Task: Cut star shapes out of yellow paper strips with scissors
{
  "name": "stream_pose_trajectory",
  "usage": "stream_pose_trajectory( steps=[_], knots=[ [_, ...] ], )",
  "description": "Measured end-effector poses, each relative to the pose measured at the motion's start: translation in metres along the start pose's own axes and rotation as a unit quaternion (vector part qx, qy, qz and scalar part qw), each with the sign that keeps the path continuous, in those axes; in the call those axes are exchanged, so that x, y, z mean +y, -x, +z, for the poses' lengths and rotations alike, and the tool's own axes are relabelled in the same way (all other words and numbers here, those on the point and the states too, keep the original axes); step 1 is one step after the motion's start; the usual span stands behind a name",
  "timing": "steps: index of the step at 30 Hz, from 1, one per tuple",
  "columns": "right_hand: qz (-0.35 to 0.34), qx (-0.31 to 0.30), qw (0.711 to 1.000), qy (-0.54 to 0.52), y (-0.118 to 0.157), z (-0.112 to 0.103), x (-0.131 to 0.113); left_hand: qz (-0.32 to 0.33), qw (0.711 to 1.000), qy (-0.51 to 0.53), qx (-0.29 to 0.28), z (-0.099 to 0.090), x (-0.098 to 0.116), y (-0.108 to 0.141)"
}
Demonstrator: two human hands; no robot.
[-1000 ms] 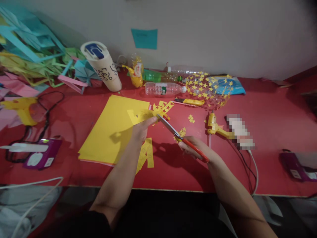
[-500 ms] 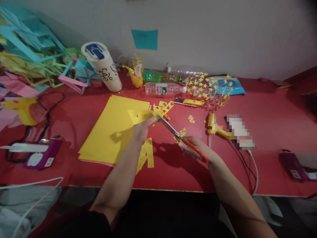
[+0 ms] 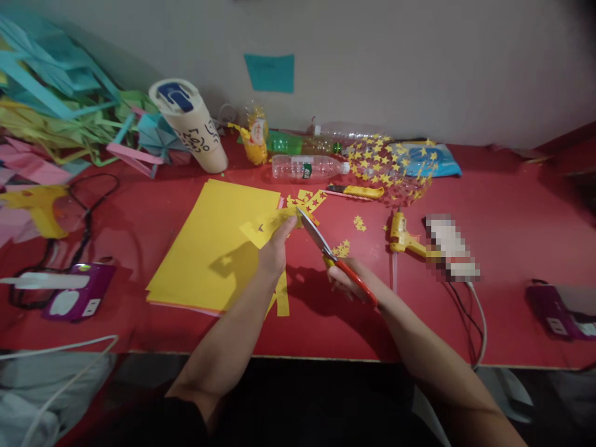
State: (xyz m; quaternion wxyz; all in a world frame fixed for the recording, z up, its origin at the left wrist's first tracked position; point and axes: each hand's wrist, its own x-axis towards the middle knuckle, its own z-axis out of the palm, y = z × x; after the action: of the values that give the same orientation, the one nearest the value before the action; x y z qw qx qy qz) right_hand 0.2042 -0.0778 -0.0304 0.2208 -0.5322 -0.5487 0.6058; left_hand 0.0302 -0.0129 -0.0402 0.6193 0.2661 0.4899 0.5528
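My left hand [image 3: 275,245] pinches a strip of yellow paper [image 3: 261,230] above the edge of a stack of yellow sheets [image 3: 200,242]. In my right hand [image 3: 349,278] are red-handled scissors [image 3: 356,280], their blades pointing up and left, with the tips at the strip near my left thumb. Cut-out scraps with star-shaped holes [image 3: 316,200] lie just behind the blade tips. Small yellow stars [image 3: 342,248] are piled beyond my right hand, and a second little pile of stars [image 3: 359,223] sits farther back. More yellow strips [image 3: 282,298] lie partly under my left forearm.
Behind are a yellow box cutter [image 3: 363,191], a clear bottle [image 3: 307,167] and a star-covered clear ball shape [image 3: 391,164]. A glue gun [image 3: 399,233] and a blurred-out phone [image 3: 449,245] lie right. A tumbler [image 3: 193,127], folded paper [image 3: 56,93] and another glue gun [image 3: 44,208] stand left.
My left hand has turned and shifted slightly right with the yellow strip. My right hand and the scissors have moved a little left and down.
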Motion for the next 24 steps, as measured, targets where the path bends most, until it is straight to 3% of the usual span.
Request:
stream_pose_trajectory(
  steps=[6,19,24],
  knots=[
    [-0.012,0.004,1.000,-0.021,-0.0016,0.0056,0.0038,0.040,0.999,-0.016,0.007,0.0015,-0.0097,0.0005],
    [-0.032,0.019,0.999,-0.015,-0.0003,0.0078,0.0003,0.014,0.999,-0.034,-0.014,0.0056,-0.0051,0.0085],
    [-0.023,0.022,0.999,-0.023,0.0018,0.0082,-0.0050,0.042,0.998,-0.039,-0.011,0.0070,-0.0053,0.0089]
  ],
)
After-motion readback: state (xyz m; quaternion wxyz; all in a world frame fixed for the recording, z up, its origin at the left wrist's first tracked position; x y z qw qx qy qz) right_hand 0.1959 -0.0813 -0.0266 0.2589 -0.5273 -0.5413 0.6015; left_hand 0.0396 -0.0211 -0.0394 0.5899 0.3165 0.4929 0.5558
